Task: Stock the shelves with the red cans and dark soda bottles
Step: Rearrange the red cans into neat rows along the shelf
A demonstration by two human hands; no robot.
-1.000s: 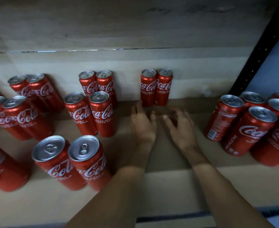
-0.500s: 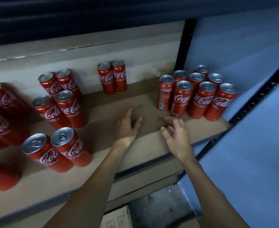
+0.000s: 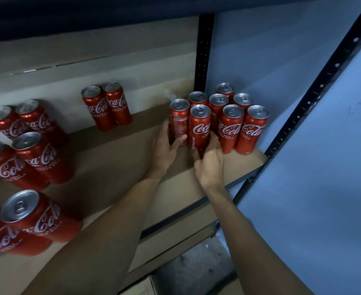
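Observation:
Several red cans stand upright in a tight cluster at the right end of the cardboard-lined shelf point(image 3: 115, 158). My left hand point(image 3: 164, 149) wraps round the lower part of the leftmost can point(image 3: 179, 118) of that cluster. My right hand point(image 3: 208, 165) grips the base of the front can point(image 3: 199, 126) beside it. More red cans stand in pairs further left: one pair point(image 3: 107, 106) at the back, others point(image 3: 26, 122) towards the left edge. No dark soda bottle is in view.
A black perforated upright point(image 3: 204, 54) stands behind the cluster and another point(image 3: 315, 96) at the shelf's front right corner. A blue wall point(image 3: 324, 188) lies to the right. A cardboard box point(image 3: 139, 289) sits on the floor below the shelf.
Both hands have moved right from the bare middle of the shelf to the right cluster and taken hold of its two nearest cans. The view has swung right.

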